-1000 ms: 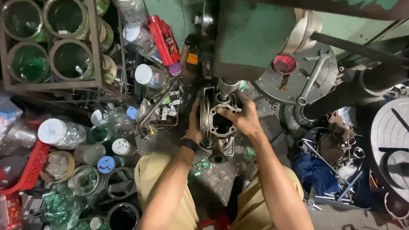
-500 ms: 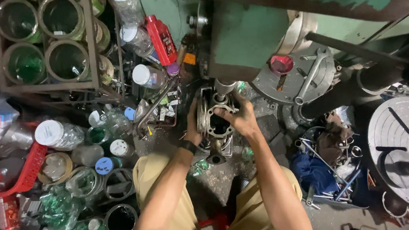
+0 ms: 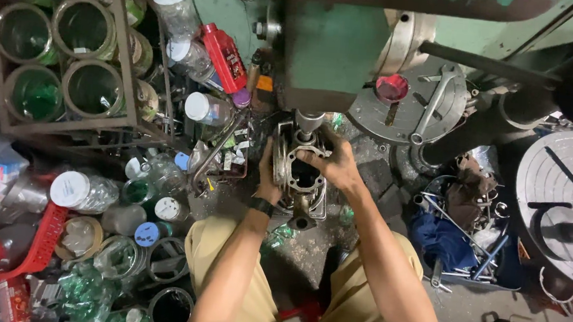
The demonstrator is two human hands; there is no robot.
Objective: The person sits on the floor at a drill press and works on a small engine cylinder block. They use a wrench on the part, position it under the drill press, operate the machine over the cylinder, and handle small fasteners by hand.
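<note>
**A crowded machine workshop**

This was a metalworking or engine-repair workshop. A heavy green machine [image 3: 334, 57] stood at the far edge of the floor, its steel spindle [image 3: 308, 123] pointing down. Round slotted faceplates [image 3: 559, 200] and a grey chuck plate [image 3: 411, 109] with a wrench [image 3: 435, 101] on it lay to the right. A metal rack [image 3: 121, 69] of glass jars [image 3: 93, 90] filled the far left corner, with plastic bottles [image 3: 83, 190], a red oil bottle [image 3: 224, 57] and loose tools [image 3: 456, 227] strewn over the grimy floor [image 3: 307, 256].
</note>
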